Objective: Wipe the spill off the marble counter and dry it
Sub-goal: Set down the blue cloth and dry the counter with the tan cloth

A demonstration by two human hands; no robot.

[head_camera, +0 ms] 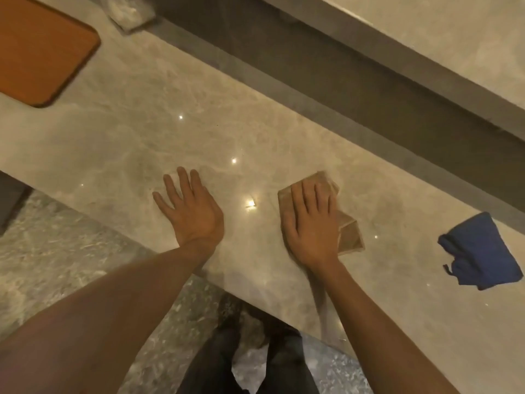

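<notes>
The beige marble counter [136, 132] runs diagonally across the view and shines under the ceiling lights. My right hand [311, 223] lies flat on a folded tan cloth [350, 231] and presses it onto the counter near the front edge. My left hand [190, 211] rests palm down on the bare marble to the left, fingers spread, holding nothing. A crumpled blue cloth [480, 251] lies on the counter to the right of my right hand, apart from it. I cannot make out a spill on the glossy surface.
An orange-brown tray [42, 52] sits on the counter at the far left. A clear plastic bag [127, 12] lies at the back edge. A dark grey ledge [341, 81] borders the counter behind. The speckled floor [56, 251] and my legs show below the front edge.
</notes>
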